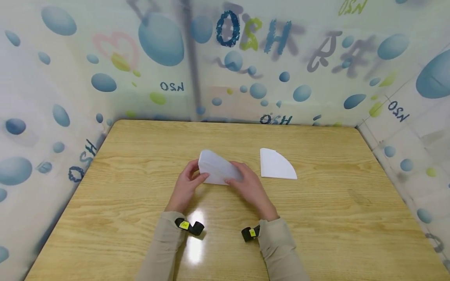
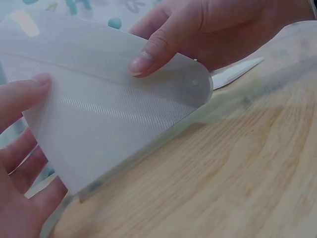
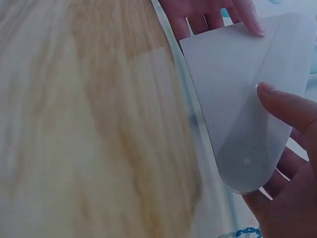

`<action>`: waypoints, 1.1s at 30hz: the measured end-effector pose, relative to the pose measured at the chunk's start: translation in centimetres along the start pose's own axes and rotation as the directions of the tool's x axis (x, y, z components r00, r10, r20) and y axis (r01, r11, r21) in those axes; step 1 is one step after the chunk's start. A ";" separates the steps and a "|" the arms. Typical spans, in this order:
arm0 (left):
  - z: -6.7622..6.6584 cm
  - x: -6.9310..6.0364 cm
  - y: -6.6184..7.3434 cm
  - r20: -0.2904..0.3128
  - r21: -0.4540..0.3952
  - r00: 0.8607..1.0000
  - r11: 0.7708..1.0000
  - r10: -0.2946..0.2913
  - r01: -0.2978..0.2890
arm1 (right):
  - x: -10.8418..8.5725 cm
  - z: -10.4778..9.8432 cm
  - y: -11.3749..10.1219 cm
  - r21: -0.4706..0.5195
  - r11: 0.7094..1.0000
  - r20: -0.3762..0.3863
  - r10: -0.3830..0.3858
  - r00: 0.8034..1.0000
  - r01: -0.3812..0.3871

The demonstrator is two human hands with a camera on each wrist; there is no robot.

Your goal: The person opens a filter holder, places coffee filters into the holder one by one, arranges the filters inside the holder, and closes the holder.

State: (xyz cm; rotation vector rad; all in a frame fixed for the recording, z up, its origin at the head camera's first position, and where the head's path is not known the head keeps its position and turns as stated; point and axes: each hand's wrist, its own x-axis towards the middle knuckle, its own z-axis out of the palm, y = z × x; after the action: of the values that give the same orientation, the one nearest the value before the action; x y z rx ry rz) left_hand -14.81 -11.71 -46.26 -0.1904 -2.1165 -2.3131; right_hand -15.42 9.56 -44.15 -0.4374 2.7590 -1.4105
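On my feeds the largest thing is the pale wood-grain rectangular tabletop (image 1: 334, 218), its far edge and both far corners in the head view. Two beige cloth sleeves (image 1: 163, 238) reach over it from the near side. The person's bare left hand (image 1: 186, 185) has its thumb on the near face of the held piece and its fingers behind, so I read a pinch; in the left wrist view those fingers stand apart from one another. The bare right hand (image 1: 247, 183) also grips, thumb in front, fingers behind the rounded end. Between them is a white, finely ribbed, wedge-shaped packet (image 1: 218, 169) of paper or thin plastic, tilted up about midway between the tabletop's left and right edges, nearer the far edge; I cannot tell whether its lower edge touches the wood. Right of it, apart from the right hand, a flat white quarter-circle piece (image 1: 277, 166), seemingly paper, lies with its square corner toward the near-left. Smallest are the black wrist cameras (image 1: 198, 228). I judge the step in hand to be steadying or adjusting the packet; the next move, I think, calls for light, even pressure from both thumbs, so that the thin face doesn't crease.
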 end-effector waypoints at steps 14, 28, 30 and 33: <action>-0.4 -0.3 0.4 0.002 0.035 1.000 0.999 -0.028 0.027 | 0.2 0.2 -0.1 0.021 0.999 0.024 0.041 0.999 -0.042; -0.3 -0.5 0.1 0.064 0.034 0.995 0.997 -0.078 0.076 | 0.6 0.1 -1.8 -0.023 1.000 0.060 0.006 0.998 -0.004; -0.4 -0.6 0.3 0.078 0.043 0.994 0.996 -0.075 0.072 | 0.7 0.1 -2.3 -0.034 0.999 0.057 -0.006 0.998 0.008; -0.4 -0.7 1.2 0.087 0.064 0.994 0.996 -0.065 0.059 | 1.0 0.2 -3.2 -0.040 0.998 0.046 -0.046 0.998 0.047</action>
State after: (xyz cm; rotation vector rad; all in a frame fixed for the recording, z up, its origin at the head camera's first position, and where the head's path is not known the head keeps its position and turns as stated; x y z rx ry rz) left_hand -14.02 -12.31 -45.17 -0.2347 -2.2640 -2.3104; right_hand -15.61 7.40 -41.63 -0.5311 2.7637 -1.3386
